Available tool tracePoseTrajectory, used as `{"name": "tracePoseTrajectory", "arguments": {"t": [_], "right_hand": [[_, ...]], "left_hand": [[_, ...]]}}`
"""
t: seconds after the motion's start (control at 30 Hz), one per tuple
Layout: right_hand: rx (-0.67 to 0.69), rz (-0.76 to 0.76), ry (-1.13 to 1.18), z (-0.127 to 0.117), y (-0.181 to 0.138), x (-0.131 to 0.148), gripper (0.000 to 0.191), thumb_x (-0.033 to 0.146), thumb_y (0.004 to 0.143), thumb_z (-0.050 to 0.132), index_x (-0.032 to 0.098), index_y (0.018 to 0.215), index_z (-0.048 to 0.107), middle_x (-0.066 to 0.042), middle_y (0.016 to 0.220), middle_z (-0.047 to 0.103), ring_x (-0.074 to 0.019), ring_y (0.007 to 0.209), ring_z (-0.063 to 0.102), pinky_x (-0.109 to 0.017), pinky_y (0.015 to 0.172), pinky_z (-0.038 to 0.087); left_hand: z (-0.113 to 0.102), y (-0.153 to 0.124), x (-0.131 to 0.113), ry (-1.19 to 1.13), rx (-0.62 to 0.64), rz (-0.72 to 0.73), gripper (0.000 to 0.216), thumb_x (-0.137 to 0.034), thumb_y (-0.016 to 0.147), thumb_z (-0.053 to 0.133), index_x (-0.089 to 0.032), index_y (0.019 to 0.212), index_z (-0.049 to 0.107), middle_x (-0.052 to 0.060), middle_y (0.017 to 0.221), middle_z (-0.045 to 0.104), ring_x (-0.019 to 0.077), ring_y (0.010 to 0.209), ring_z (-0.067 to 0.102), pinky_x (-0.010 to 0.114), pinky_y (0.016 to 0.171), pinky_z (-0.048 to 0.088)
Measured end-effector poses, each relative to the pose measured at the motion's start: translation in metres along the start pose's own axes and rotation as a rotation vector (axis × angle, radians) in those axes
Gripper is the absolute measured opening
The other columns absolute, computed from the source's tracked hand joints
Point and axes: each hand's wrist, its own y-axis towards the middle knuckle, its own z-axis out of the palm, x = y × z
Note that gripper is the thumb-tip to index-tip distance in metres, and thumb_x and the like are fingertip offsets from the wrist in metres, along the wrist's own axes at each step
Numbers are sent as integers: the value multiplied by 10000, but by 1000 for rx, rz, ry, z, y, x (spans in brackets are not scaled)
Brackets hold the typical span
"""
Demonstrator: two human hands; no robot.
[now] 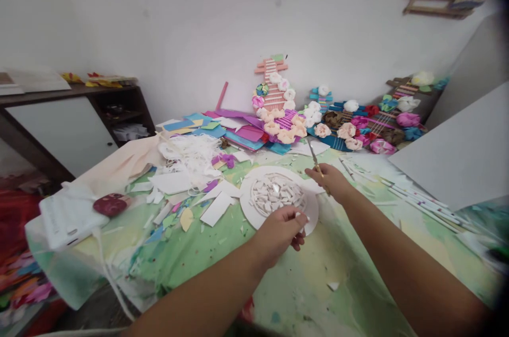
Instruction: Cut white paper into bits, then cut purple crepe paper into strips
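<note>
In front of me a round white disc [247, 209] lies on the table, bearing a ring filled with many small white pieces [274, 193]. My left hand [280, 233] is over the disc's near edge, its thumb and finger pinched on what looks like a small white piece [302, 215]. Beyond the disc's right side, my right hand [332, 182] is closed around a slim metal tool [314, 156] with a gold-coloured grip. The tool's silver end points away from me; its exact kind cannot be made out. White card [217, 209] lies left of the disc.
White string [193, 154] and coloured sheets [246, 133] are heaped at back left. Guitar-shaped crafts with paper flowers [274, 88] lean on the wall. A white device [66, 215] and a dark red object [111, 203] sit left; thin white sticks [421, 199] lie right.
</note>
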Motion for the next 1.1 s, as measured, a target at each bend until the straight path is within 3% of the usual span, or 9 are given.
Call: {"name": "tracePoseTrajectory", "arguments": {"t": [0.13,0.27,0.4,0.47,0.53,0.77,0.93,1.1], "right_hand": [[112,-60,12,-26,-50,6,400,549,685,324,185,679,488,1,622,513,-118,563,447,-231,501,328],[156,-58,-13,-31,-91,9,356,528,682,349,193,651,464,2,613,500,-125,569,441,-234,500,319],[132,-45,-30,-19,-116,15,338,522,675,362,199,587,405,23,528,450,-109,502,404,-227,470,293],[92,-26,-36,-11,-124,17,343,527,675,356,200,576,384,24,521,446,-109,492,402,-227,464,283],[49,4,-41,-4,-128,18,348,532,679,346,201,578,377,20,525,453,-111,492,407,-227,461,275],[85,2,-28,15,-133,19,317,499,691,365,194,622,413,6,571,497,-108,506,420,-218,459,251],[102,-22,-55,19,-133,22,336,494,710,341,191,591,420,2,542,490,-105,492,399,-217,451,224],[110,-27,-77,22,-133,21,340,479,727,322,186,580,411,-1,539,491,-101,493,392,-217,452,205]], "left_hand": [[-3,0,-1,-112,-15,105,182,-320,698,452,-148,638,440,-4,603,453,75,534,453,192,466,384],[-3,-2,-1,-202,29,153,217,-348,707,454,-147,627,428,-2,628,453,72,552,459,198,500,395],[-2,-3,0,-187,26,73,268,-419,676,481,-168,771,468,-24,564,467,32,369,371,150,348,265],[-2,-3,0,-185,10,63,319,-428,681,472,-179,880,474,-37,518,456,15,322,300,143,331,194],[-2,-3,-1,-212,-1,86,311,-393,691,477,-175,912,479,-35,529,455,18,351,333,149,360,232],[1,-3,-2,-179,-6,105,151,-287,688,488,-139,677,463,-15,585,490,53,447,453,199,470,361],[2,-3,0,-42,-2,132,185,-290,704,457,-137,601,448,-14,548,489,54,420,433,207,460,361],[2,-6,0,120,-11,166,222,-301,703,447,-158,547,379,-58,421,376,53,382,373,184,409,314]]}}
